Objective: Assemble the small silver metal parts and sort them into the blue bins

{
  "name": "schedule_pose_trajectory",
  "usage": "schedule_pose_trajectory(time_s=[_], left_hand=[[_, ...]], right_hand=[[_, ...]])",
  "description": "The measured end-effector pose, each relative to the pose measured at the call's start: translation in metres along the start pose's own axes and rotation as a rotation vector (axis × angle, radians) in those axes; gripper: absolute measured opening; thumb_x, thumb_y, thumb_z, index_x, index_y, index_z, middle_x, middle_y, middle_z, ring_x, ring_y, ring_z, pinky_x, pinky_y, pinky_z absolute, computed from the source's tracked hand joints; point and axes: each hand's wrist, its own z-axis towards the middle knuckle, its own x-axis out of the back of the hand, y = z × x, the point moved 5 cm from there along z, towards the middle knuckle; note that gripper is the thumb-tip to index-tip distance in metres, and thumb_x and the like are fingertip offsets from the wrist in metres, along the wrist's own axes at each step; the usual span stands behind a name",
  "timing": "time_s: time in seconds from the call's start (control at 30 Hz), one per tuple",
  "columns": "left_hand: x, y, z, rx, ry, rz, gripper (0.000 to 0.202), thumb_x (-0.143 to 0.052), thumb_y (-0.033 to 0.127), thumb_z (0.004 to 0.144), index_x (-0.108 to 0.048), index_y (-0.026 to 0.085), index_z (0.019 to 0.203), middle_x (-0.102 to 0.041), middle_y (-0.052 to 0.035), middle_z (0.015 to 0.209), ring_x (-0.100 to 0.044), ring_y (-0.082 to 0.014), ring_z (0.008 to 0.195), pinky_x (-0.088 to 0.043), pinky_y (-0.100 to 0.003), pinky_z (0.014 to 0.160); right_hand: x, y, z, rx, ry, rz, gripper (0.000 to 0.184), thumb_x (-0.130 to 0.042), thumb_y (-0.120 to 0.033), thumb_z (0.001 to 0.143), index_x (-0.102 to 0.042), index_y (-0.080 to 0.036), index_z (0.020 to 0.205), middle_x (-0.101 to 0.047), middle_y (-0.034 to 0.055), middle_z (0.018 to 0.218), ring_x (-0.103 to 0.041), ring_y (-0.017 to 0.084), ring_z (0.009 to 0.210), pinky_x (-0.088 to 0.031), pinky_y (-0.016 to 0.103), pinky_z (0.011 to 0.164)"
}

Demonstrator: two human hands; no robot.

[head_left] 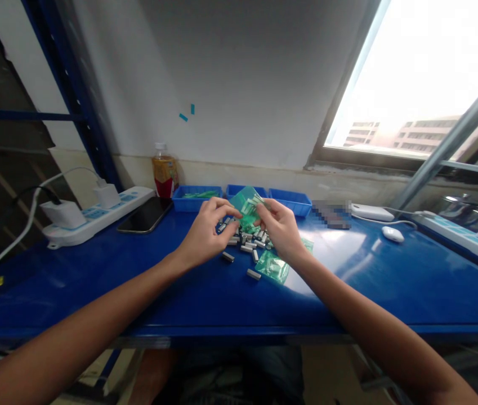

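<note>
A small see-through green plastic bag [245, 198] is pinched between the thumb and fingers of my right hand [280, 226]. Several pale, slim pieces show inside it. Beside the bag's left edge is my left hand [212, 229], its fingers curved and the thumb a little apart from the index finger. I see nothing held there. Under and between both hands lies a loose pile of short silver metal pieces [247, 248], partly hidden by the hands and bag. A second green bag [273, 266] rests flat on the table below my right hand.
Behind the hands stand blue trays: the left one [175, 207] holds green bags, the right one [302, 209] is near my right hand. A phone [146, 216], a power strip [137, 198] and a drink bottle [165, 173] are left. White earbud-like case [393, 234] and another strip [454, 232] lie right.
</note>
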Motion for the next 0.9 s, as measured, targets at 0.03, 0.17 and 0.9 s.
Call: schedule_pose_trajectory(time_s=[0.03, 0.17, 0.9], left_hand=[[0.0, -0.007, 0.001, 0.099, 0.013, -0.07, 0.007, -0.069, 0.024, 0.073, -0.069, 0.018, 0.077, -0.06, -0.0061, 0.09, -0.054, -0.0211, 0.093, -0.044, -0.029, 0.081], [-0.008, -0.03, 0.001, 0.458, -0.038, -0.424, 0.031, -0.057, 0.042, 0.082, -0.064, 0.013, 0.074, -0.058, -0.0037, 0.066, -0.049, -0.0129, 0.057, -0.036, -0.022, 0.051], [-0.008, -0.042, 0.0, 0.476, -0.037, -0.302, 0.033, -0.056, 0.042, 0.081, -0.067, 0.012, 0.074, -0.06, -0.0032, 0.061, -0.047, -0.0106, 0.049, -0.032, -0.021, 0.046]], right_hand=[[0.001, -0.005, -0.002, 0.119, 0.021, -0.12, 0.022, -0.054, -0.037, 0.085, -0.065, -0.019, 0.094, -0.059, 0.0026, 0.077, -0.054, 0.013, 0.064, -0.045, 0.026, 0.059], [-0.01, -0.016, -0.015, 0.499, -0.058, -0.424, 0.026, -0.047, -0.021, 0.087, -0.068, -0.023, 0.103, -0.058, 0.0071, 0.096, -0.057, 0.016, 0.085, -0.049, 0.032, 0.075], [-0.016, -0.003, -0.013, 0.438, -0.228, -0.864, 0.037, -0.041, -0.021, 0.091, -0.061, -0.026, 0.121, -0.058, 0.0036, 0.075, -0.052, 0.015, 0.066, -0.038, 0.025, 0.06]])
